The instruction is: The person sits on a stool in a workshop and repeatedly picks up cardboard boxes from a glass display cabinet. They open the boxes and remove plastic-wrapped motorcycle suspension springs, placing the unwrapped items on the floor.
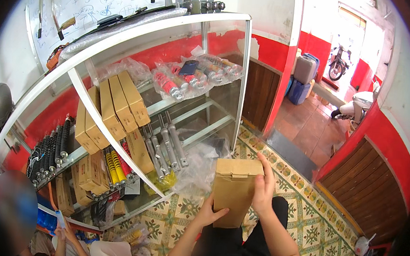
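A long brown cardboard box (235, 189) stands upright over my lap, its tucked top flap closed. Around its lower left side my left hand (212, 211) is wrapped, thumb across the front face. My right hand (264, 187) presses against the upper right side, with fingers reaching up past the top edge and the thumb on the front. What is inside the box is hidden. Left of it stands a metal-framed shelf (84, 91) holding similar brown boxes (116, 103), shock absorbers in plastic bags (170, 85) and bare grey fork tubes (175, 142).
At the lower left sits another person, whose hands (64, 232) hold a phone. Black shock absorbers (51, 148) and yellow springs (114, 167) are on the lower shelf. Patterned floor tiles (303, 220) lead to a doorway with jerry cans (304, 70) and a motorbike (340, 63) beyond.
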A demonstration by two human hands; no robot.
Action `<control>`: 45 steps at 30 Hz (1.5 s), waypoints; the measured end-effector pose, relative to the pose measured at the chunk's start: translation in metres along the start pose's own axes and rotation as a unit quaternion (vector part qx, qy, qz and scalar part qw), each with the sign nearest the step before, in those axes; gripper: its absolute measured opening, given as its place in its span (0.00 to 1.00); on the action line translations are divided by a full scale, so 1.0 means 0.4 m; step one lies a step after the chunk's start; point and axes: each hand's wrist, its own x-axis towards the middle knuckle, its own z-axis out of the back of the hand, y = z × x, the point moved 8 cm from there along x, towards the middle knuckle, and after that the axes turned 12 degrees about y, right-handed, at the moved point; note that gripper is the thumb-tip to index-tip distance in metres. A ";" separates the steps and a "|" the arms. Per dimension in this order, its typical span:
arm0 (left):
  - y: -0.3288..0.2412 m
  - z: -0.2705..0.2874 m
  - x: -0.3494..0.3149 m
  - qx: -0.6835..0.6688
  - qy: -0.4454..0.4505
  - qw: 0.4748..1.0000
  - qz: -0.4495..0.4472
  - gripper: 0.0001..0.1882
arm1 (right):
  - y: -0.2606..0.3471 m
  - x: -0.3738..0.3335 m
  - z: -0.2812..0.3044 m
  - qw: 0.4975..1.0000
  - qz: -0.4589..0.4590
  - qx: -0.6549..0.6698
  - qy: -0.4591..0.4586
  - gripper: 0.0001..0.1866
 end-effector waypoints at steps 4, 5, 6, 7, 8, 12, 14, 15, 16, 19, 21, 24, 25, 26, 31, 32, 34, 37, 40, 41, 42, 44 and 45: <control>-0.112 -0.001 -0.005 0.018 -0.030 0.996 -0.081 0.38 | 0.049 -0.040 -0.007 0.998 0.011 -0.042 -0.054 0.31; -0.137 0.006 -0.002 0.004 -0.037 0.994 -0.105 0.39 | 0.045 -0.049 -0.005 0.998 0.011 -0.026 -0.054 0.34; -0.158 0.011 -0.001 -0.012 -0.043 0.991 -0.125 0.40 | 0.047 -0.057 -0.011 0.999 0.013 -0.019 -0.039 0.36; -0.178 0.018 0.000 -0.028 -0.049 0.988 -0.145 0.42 | 0.052 -0.065 -0.017 1.000 0.016 -0.012 -0.024 0.38; -0.198 0.022 0.007 -0.049 -0.058 0.983 -0.167 0.43 | 0.058 -0.070 -0.015 1.000 0.020 -0.010 -0.013 0.41; -0.321 0.036 0.041 -0.091 -0.092 0.965 -0.226 0.44 | 0.053 -0.097 -0.021 0.999 0.020 0.032 0.032 0.48; -0.377 0.018 0.056 -0.072 -0.079 0.965 -0.240 0.44 | 0.047 -0.114 -0.007 0.998 0.017 0.029 0.048 0.49; -0.400 0.007 0.060 -0.050 -0.098 0.967 -0.230 0.42 | 0.048 -0.117 0.000 0.998 0.016 0.030 0.053 0.50; -0.400 0.005 0.065 -0.036 -0.113 0.968 -0.219 0.41 | 0.043 -0.122 0.004 0.998 0.025 0.034 0.057 0.50; -0.365 0.005 0.062 0.012 -0.155 0.968 -0.197 0.39 | 0.032 -0.124 0.016 0.998 0.035 0.018 0.043 0.50; -0.377 -0.004 0.076 0.003 -0.161 0.967 -0.199 0.36 | 0.016 -0.135 0.014 0.997 0.047 0.047 0.028 0.50; -0.358 -0.014 0.090 -0.029 -0.143 0.975 -0.171 0.34 | 0.017 -0.135 0.020 0.998 0.013 0.047 0.030 0.50; -0.340 -0.017 0.094 -0.011 -0.130 0.979 -0.158 0.35 | 0.006 -0.136 0.027 0.998 0.021 0.060 0.013 0.50; -0.324 -0.020 0.099 0.009 -0.118 0.982 -0.145 0.35 | -0.006 -0.144 0.032 0.997 0.031 0.073 -0.004 0.49; -0.327 -0.053 0.138 0.053 -0.045 0.989 -0.131 0.34 | -0.016 -0.157 0.069 0.991 0.039 0.104 -0.072 0.44; -0.318 -0.057 0.142 0.049 -0.039 0.990 -0.130 0.34 | -0.002 -0.156 0.071 0.995 0.028 0.066 -0.063 0.44; -0.311 -0.062 0.149 0.044 -0.025 0.989 -0.140 0.33 | 0.022 -0.157 0.080 0.999 0.016 -0.011 -0.045 0.44; -0.313 -0.063 0.158 -0.008 -0.037 0.989 -0.141 0.33 | 0.005 -0.176 0.078 0.996 0.017 -0.073 -0.056 0.46; -0.307 -0.056 0.176 0.010 -0.024 0.988 -0.152 0.34 | 0.008 -0.181 0.087 0.993 -0.021 -0.103 -0.057 0.47; -0.289 -0.058 0.174 -0.010 -0.033 0.991 -0.132 0.34 | 0.012 -0.178 0.088 0.992 -0.015 -0.112 -0.057 0.47; -0.293 -0.058 0.171 -0.014 -0.043 0.989 -0.141 0.33 | 0.018 -0.177 0.087 0.991 -0.005 -0.119 -0.057 0.47; -0.307 -0.053 0.159 -0.024 -0.065 0.985 -0.159 0.33 | 0.030 -0.187 0.082 0.993 -0.007 -0.107 -0.053 0.47; -0.306 -0.051 0.147 -0.027 -0.068 0.984 -0.163 0.33 | 0.034 -0.191 0.077 0.994 0.002 -0.100 -0.051 0.46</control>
